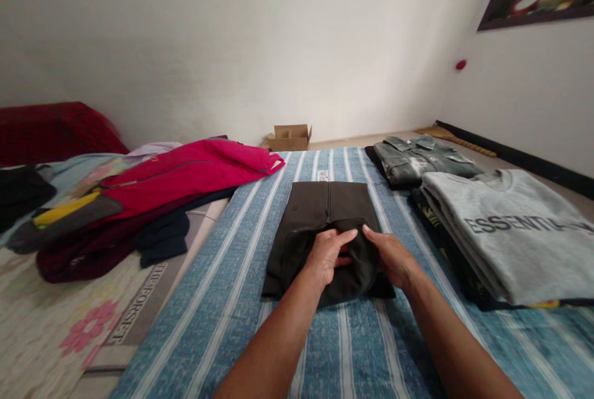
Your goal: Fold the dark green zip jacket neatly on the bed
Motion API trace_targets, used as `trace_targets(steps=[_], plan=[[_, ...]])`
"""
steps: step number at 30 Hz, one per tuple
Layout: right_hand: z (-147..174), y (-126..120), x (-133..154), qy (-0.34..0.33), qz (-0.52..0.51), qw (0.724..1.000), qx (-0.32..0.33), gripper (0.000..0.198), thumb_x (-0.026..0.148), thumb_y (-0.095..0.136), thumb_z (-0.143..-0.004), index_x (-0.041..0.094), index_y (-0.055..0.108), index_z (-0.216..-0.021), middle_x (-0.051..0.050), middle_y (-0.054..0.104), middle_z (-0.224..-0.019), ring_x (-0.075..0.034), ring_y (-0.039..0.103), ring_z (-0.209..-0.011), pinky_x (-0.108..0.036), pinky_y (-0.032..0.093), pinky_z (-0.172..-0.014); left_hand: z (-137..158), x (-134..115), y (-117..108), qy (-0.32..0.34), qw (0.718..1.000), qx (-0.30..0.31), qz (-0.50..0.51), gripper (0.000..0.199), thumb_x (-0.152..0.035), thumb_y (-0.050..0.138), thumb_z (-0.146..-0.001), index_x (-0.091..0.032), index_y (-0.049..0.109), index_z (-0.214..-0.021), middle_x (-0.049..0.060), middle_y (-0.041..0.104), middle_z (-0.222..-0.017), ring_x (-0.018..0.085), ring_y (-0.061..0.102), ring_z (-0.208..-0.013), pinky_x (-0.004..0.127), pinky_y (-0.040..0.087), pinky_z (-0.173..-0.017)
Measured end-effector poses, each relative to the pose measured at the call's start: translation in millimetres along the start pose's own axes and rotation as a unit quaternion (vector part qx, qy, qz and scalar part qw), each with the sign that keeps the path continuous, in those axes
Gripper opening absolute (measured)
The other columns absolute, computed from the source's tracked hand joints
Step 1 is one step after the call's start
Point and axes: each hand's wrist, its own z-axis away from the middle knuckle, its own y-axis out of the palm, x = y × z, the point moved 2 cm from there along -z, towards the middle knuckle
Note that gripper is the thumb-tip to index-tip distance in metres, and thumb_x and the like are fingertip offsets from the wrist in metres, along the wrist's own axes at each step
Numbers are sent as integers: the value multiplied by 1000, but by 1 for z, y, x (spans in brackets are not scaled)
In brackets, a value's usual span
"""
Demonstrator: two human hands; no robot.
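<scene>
A dark zip-up jacket (309, 204) lies folded into a rough rectangle on the blue striped cloth (213, 250). Its zipper runs down the middle, and its collar or hood is bunched at the near end. My left hand (327, 253) is at the bunched part, its thumb and fingers closed on the fabric, some fingers tucked into the fold. On the right side of the same part, my right hand (390, 253) pinches the edge with the thumb on top; its other fingers are partly hidden by the fabric.
To the right stand a stack of folded clothes topped by a grey sweatshirt (515, 232) and a folded grey-green garment (417, 158). At left lies a loose heap with a pink jacket (195, 170). A cardboard box (290, 137) sits by the wall.
</scene>
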Motion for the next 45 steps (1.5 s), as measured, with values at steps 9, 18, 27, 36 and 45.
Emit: trace_targets(steps=[9, 18, 27, 36, 45], plan=[[-9, 2, 0, 54, 6, 998, -25, 38, 48, 47, -87, 14, 63, -82, -5, 65, -61, -15, 54, -45, -28, 46, -46, -4, -3, -1, -31, 999, -16, 35, 23, -34, 71, -67, -15, 60, -74, 3, 64, -66, 15, 59, -55, 30, 50, -55], [-15, -1, -7, 62, -44, 997, -24, 33, 45, 51, -86, 14, 64, -87, -7, 69, -70, -16, 58, -49, -27, 46, -48, -12, -2, 3, 9, 997, -54, 63, 23, -35, 71, -65, -14, 61, -69, 1, 61, -61, 13, 56, -50, 24, 45, -47], [-8, 8, -1, 35, -74, 996, -32, 29, 36, 51, -87, 12, 67, -83, -11, 71, -77, -20, 66, -67, -30, 52, -63, -13, -1, 5, -6, 998, -52, 34, 22, -35, 68, -71, -14, 62, -69, 3, 62, -57, 13, 56, -47, 25, 47, -46], [-2, 0, -6, -11, -28, 1000, -4, 15, 32, 54, -83, 17, 57, -79, 0, 61, -58, -12, 53, -45, -21, 41, -41, -18, 2, 4, -13, 995, -87, 47, 23, -34, 68, -71, -14, 59, -65, 2, 59, -53, 12, 54, -42, 24, 46, -43], [10, -5, -6, -80, 155, 982, -75, 38, 33, 56, -77, 20, 48, -112, 5, 54, -60, -14, 52, -48, -25, 41, -44, -17, 1, 7, -23, 995, -93, 26, 24, -33, 63, -76, -14, 57, -63, 1, 57, -49, 12, 52, -39, 24, 46, -43]])
